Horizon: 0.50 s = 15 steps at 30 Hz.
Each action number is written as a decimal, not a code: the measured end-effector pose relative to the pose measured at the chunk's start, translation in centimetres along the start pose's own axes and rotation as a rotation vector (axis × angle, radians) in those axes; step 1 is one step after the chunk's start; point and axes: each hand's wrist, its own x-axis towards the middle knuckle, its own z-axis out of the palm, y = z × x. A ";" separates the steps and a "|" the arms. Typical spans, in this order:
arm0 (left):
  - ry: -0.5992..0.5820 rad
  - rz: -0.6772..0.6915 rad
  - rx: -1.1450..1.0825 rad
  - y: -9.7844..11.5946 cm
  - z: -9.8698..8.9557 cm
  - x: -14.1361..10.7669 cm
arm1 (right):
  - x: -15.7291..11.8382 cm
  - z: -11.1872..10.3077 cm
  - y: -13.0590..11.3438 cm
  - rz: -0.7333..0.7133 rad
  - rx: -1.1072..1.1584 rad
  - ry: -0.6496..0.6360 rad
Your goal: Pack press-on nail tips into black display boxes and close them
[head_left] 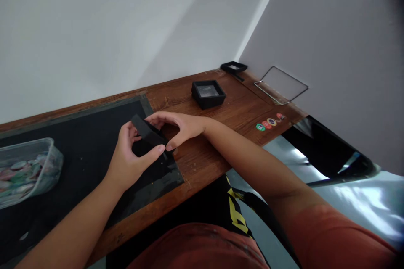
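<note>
A small black box (147, 132) is held tilted above the right part of the black mat (91, 134). My left hand (131, 151) grips it from the near left side, fingers behind it and thumb along its lower edge. From the right, my right hand (178, 128) curves round it, with its thumb close to the left thumb. The inside of the box faces away and cannot be seen. Further back on the wooden table (192, 151) stands a similar open black box (208, 101), which neither hand touches.
At the left, a clear plastic tub (52, 166) holds many small coloured pieces. A shallow black box (234, 67) lies in the far corner. A metal wire frame (284, 103) leans at the right wall, with several round coloured badges (267, 125) near the table's right edge.
</note>
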 end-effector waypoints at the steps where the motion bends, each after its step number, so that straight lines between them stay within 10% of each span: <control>1: -0.005 0.007 0.015 -0.1 0.0 0.0 | 0.0 0.0 0.0 -0.001 0.000 -0.004; 15: 0.003 0.023 0.066 -0.5 -0.3 -0.1 | -0.5 0.0 -0.2 -0.013 -0.025 0.012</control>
